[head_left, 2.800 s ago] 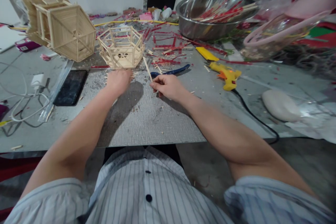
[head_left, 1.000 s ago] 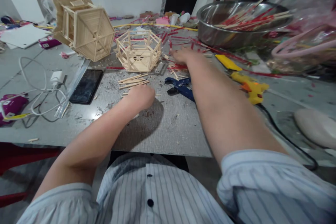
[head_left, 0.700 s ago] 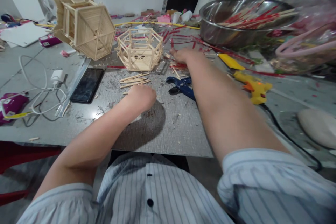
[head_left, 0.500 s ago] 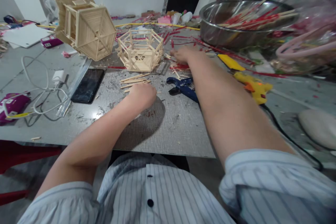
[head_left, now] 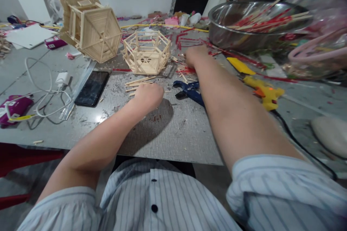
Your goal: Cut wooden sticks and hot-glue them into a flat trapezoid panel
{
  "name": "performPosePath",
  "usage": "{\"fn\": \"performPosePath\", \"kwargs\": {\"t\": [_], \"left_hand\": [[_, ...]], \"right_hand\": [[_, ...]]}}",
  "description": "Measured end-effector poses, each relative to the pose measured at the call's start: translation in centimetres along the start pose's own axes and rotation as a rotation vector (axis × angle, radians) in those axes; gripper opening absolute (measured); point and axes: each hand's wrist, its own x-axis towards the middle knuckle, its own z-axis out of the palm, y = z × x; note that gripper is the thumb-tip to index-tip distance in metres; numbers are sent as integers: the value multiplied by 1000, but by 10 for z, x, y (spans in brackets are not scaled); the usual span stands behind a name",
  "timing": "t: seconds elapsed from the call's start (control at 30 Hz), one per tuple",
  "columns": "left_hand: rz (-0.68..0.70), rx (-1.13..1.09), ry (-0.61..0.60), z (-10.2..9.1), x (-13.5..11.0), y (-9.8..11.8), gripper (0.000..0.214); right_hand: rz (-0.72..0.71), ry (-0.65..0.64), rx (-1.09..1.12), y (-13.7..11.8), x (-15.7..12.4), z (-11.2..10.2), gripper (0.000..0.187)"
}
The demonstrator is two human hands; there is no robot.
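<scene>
My left hand (head_left: 150,95) is closed in a loose fist low over the table, beside a small pile of wooden sticks (head_left: 139,80). A short pale stick end shows just past its knuckles; whether the hand holds it I cannot tell. My right hand (head_left: 197,55) reaches forward, fingers curled down at a scatter of red and pale stick pieces (head_left: 187,69); its fingertips are mostly hidden. Between the hands lie blue-handled cutters (head_left: 189,90), partly behind my right forearm. An open six-sided stick frame (head_left: 146,57) stands just ahead, left of my right hand.
A larger six-sided stick model (head_left: 100,36) rests tilted at the back left. Near it lie a black phone (head_left: 92,88) and a white cable with charger (head_left: 62,79). On the right are a steel basin (head_left: 230,36), a yellow glue gun (head_left: 267,94) and a pink-rimmed basket (head_left: 300,56).
My right hand's fingers, stretched out before, have curled in, and the hand has shifted slightly right. My left hand stays closed in nearly the same place. The view has shifted a little.
</scene>
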Motion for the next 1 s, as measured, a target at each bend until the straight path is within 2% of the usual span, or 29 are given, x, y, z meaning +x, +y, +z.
{"fn": "performPosePath", "kwargs": {"t": [0.07,0.13,0.2,0.33,0.4,0.47,0.53,0.6,0.7,0.8,0.87,1.0], "left_hand": [[5,-45,37,0,2,-1,36],[15,-84,81,0,4,-2,35],[18,-115,141,-1,5,-3,34],[-39,-174,268,-2,3,-5,37],[-73,-207,329,-3,1,-5,41],[-84,-247,387,-2,1,-5,45],[-49,-299,438,0,1,-4,46],[32,-356,438,2,3,-4,42],[166,-448,323,6,8,-4,40],[246,-555,241,8,11,-5,45],[267,-597,201,8,12,-6,46],[231,-561,149,5,11,-5,45]], "right_hand": [[52,79,-16,-1,-7,-8,35],[48,226,25,-2,-17,-20,38],[12,446,196,-2,-30,-37,35],[-23,699,527,-4,-64,-64,28],[-56,834,702,-8,-84,-67,35],[-95,900,948,-12,-105,-62,42],[-63,885,1172,-17,-125,-51,53],[-23,797,1372,-22,-142,-38,46],[84,689,1642,-26,-160,-23,30],[169,607,1861,-26,-168,-16,30],[189,609,1890,-26,-168,-13,34],[186,627,1798,-25,-162,-5,40]]}}
